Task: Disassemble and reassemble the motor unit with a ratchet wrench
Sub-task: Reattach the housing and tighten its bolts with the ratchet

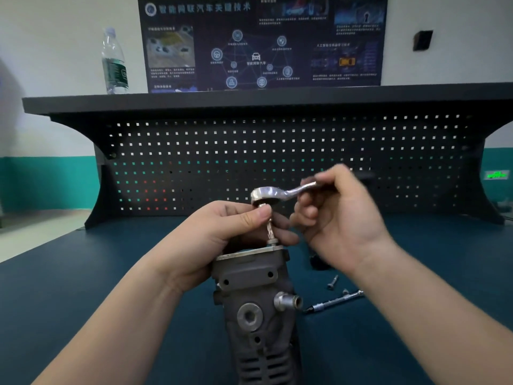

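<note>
Two hands work on one tool. The right hand (337, 215) curls its fingers round the handle of the ratchet wrench (280, 193) – a bit blurry there. The left hand (222, 234) pinches the bit just under the wrench head w/ thumb and fingers. The bit stands upright on top of the grey motor unit (255, 309), mid table (83, 273). Near the unit, on its right – a loose screw (332, 282) and a thin tool (333, 301). A water bottle (114, 62) stands on the shelf (249, 100).
</note>
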Available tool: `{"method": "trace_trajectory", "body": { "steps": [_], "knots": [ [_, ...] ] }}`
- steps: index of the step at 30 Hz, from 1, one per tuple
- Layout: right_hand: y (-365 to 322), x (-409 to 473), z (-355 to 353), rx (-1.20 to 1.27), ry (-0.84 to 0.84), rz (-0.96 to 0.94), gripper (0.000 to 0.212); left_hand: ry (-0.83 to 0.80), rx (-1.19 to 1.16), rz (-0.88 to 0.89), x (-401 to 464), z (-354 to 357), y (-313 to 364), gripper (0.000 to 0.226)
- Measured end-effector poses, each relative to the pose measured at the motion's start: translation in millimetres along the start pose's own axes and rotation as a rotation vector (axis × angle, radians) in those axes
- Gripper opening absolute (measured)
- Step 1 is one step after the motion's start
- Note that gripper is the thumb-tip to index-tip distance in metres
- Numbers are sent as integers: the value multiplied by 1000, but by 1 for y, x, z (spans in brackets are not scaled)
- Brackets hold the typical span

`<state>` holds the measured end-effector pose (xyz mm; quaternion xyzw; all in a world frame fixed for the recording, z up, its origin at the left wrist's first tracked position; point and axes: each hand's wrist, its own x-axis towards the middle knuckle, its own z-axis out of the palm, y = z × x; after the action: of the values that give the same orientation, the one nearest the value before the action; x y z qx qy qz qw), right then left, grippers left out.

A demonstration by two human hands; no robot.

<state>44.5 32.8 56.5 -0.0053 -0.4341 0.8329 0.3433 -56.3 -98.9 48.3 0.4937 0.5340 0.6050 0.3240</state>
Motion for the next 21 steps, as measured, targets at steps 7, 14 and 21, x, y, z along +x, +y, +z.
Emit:
{"method": "trace_trajectory", "body": {
  "steps": [7,14,21],
  "knots": [
    [-5,-19,5,-519,-65,-763,31,15,32,5,2,2,0,20],
    [-38,-41,17,-1186,-245,-857,27,-16,4,45,2,0,-4,26],
    [-16,-1,1,-100,-172,22,19,-11,-96,28,1,-2,-1,20]
  ]
}}
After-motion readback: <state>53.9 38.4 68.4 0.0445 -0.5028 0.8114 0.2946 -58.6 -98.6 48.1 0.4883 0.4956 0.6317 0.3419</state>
